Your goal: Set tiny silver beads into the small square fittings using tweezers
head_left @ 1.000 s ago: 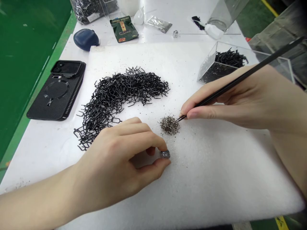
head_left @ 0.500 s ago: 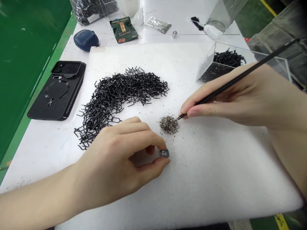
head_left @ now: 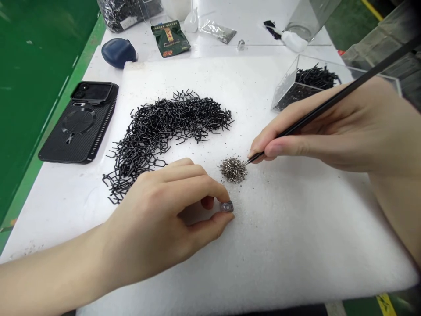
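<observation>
My left hand point(head_left: 167, 215) pinches a small, clear-grey block point(head_left: 226, 206) between thumb and forefinger, low over the white foam sheet point(head_left: 296, 237). Just beyond it lies a little heap of tiny shiny metal bits point(head_left: 233, 170). In my right hand point(head_left: 329, 127) are slim black tweezers point(head_left: 332, 100), held like a pen. Their fine tip points at the right edge of the heap; whether it grips a bit is too small to tell. Behind my left hand curves a pile of thin, bent black pieces point(head_left: 164, 125), partly covered by that hand.
To the left lies a black phone point(head_left: 77, 123), with a dark blue rounded object point(head_left: 118, 52) behind it. A green packet point(head_left: 170, 38), a clear bag point(head_left: 219, 31) and a small clear block point(head_left: 241, 44) lie at the back. A clear box point(head_left: 286, 90) of black pieces stands behind my right hand.
My right hand and the tweezers have shifted slightly right, the tip drawn a touch toward the heap's outer edge. My left hand keeps its pinch on the block. The whole view has shifted slightly.
</observation>
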`<state>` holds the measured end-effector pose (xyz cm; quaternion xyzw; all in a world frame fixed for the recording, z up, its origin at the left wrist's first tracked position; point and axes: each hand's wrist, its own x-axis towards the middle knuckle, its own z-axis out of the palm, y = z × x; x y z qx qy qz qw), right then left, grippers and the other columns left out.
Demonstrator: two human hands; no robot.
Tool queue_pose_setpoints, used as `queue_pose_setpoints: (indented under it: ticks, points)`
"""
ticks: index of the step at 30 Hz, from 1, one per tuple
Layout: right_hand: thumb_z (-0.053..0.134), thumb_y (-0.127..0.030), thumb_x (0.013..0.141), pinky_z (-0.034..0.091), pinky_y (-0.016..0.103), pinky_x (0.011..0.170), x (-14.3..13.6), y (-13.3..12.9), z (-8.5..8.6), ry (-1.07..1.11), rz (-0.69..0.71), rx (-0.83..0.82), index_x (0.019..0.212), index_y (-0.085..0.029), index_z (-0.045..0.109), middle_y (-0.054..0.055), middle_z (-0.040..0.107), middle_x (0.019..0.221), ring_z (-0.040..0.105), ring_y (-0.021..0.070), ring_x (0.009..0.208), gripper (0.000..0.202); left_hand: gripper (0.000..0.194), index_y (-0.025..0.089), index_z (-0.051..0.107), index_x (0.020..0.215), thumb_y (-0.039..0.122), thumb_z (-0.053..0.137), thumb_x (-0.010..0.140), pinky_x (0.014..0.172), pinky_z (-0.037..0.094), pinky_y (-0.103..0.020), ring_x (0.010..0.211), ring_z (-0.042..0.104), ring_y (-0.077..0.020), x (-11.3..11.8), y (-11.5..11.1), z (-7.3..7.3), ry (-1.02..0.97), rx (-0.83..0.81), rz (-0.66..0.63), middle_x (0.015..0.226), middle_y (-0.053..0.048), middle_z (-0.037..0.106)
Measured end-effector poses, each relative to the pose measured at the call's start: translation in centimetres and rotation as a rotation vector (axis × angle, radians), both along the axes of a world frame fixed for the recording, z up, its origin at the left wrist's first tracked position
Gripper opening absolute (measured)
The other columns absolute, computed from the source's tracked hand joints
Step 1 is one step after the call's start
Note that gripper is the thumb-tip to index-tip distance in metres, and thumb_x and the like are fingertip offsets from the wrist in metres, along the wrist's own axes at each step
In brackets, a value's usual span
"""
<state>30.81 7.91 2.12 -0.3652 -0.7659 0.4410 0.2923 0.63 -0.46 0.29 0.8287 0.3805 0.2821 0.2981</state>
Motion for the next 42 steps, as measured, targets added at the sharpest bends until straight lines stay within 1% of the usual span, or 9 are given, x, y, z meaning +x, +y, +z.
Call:
queue_pose_setpoints:
  ticks: [2, 6, 12, 17, 21, 26, 36, 39, 42]
  points:
    - [0.106, -0.038, 0.101, 0.076, 0.039, 0.073, -0.5, -0.5, 0.3, 0.039, 0.01, -0.031, 0.095, -0.031, 0.099, 0.003, 0.094, 0.093, 0.091, 0.0259, 0.082, 0.012, 0.014, 0.023, 0.085, 0.106, 0.01, 0.079, 0.108, 0.078, 0.058, -0.022, 0.082, 0.072, -0.0109, 0.0, 0.0, -0.3, 0.036, -0.01, -0.001, 0.09, 0.005, 0.08]
    - [0.103, -0.038, 0.103, 0.077, 0.034, 0.076, -1.7, -1.3, 0.4, 0.051, 0.128, -0.124, 0.096, -0.031, 0.097, 0.002, 0.095, 0.093, 0.092, 0.0244, 0.085, 0.012, 0.012, 0.022, 0.086, 0.106, 0.011, 0.081, 0.107, 0.08, 0.057, -0.023, 0.082, 0.071, -0.011, 0.1, 0.0, -0.8, -0.04, 0.049, 0.0, 0.088, 0.006, 0.078]
    - [0.1, -0.026, 0.102, 0.072, 0.028, 0.076, -1.9, -1.7, 0.1, 0.038, 0.245, -0.132, 0.097, -0.032, 0.098, -0.001, 0.095, 0.096, 0.091, 0.0207, 0.085, 0.008, 0.008, 0.016, 0.089, 0.108, 0.009, 0.085, 0.107, 0.082, 0.06, -0.024, 0.085, 0.074, -0.0131, 0.4, 0.1, -0.3, -0.02, 0.027, -0.01, 0.086, 0.003, 0.08]
    - [0.104, -0.027, 0.098, 0.074, 0.028, 0.077, -1.8, -1.7, -0.2, 0.049, 0.242, -0.137, 0.1, -0.035, 0.099, -0.001, 0.096, 0.097, 0.093, 0.0222, 0.086, 0.009, 0.009, 0.017, 0.088, 0.107, 0.009, 0.084, 0.107, 0.086, 0.064, -0.028, 0.088, 0.076, -0.0157, 0.4, 0.2, 0.1, 0.029, -0.013, -0.025, 0.088, 0.002, 0.082]
    - [0.103, -0.028, 0.101, 0.076, 0.03, 0.079, -1.8, -1.8, -0.3, 0.071, 0.209, -0.178, 0.101, -0.037, 0.101, -0.001, 0.097, 0.101, 0.093, 0.024, 0.088, 0.009, 0.01, 0.019, 0.086, 0.106, 0.01, 0.084, 0.108, 0.087, 0.065, -0.03, 0.09, 0.078, -0.0172, 0.3, 0.1, 0.3, 0.039, -0.008, -0.018, 0.09, 0.002, 0.084]
    - [0.102, -0.025, 0.101, 0.077, 0.032, 0.077, -1.4, -2.0, -0.5, 0.063, 0.225, -0.155, 0.104, -0.038, 0.101, 0.0, 0.097, 0.101, 0.093, 0.0261, 0.088, 0.013, 0.008, 0.022, 0.086, 0.108, 0.015, 0.083, 0.11, 0.087, 0.066, -0.032, 0.087, 0.078, -0.0175, 0.2, -0.1, 0.4, 0.063, -0.006, -0.007, 0.094, 0.001, 0.085]
    - [0.101, -0.036, 0.106, 0.075, 0.031, 0.078, -1.2, -2.5, -0.9, 0.049, 0.17, -0.121, 0.106, -0.042, 0.1, -0.002, 0.097, 0.103, 0.092, 0.0246, 0.09, 0.006, 0.007, 0.021, 0.087, 0.11, 0.015, 0.085, 0.11, 0.087, 0.065, -0.03, 0.09, 0.079, -0.017, 0.3, -0.1, 0.4, 0.071, -0.007, -0.018, 0.097, 0.002, 0.086]
    - [0.101, -0.032, 0.104, 0.075, 0.032, 0.075, -1.3, -2.3, -0.8, 0.044, 0.201, -0.109, 0.102, -0.04, 0.1, -0.001, 0.097, 0.102, 0.092, 0.0257, 0.087, 0.008, 0.007, 0.022, 0.087, 0.11, 0.015, 0.085, 0.11, 0.087, 0.065, -0.031, 0.092, 0.081, -0.0183, 0.3, -0.1, 0.4, 0.073, -0.012, -0.015, 0.096, 0.001, 0.086]
    - [0.105, -0.026, 0.098, 0.075, 0.033, 0.074, -1.4, -2.1, -0.6, 0.039, 0.218, -0.098, 0.104, -0.04, 0.1, 0.0, 0.097, 0.102, 0.093, 0.0275, 0.088, 0.016, 0.007, 0.023, 0.087, 0.11, 0.017, 0.084, 0.111, 0.088, 0.066, -0.032, 0.094, 0.082, -0.0195, 0.2, 0.0, 0.3, 0.07, -0.017, -0.013, 0.097, 0.001, 0.087]
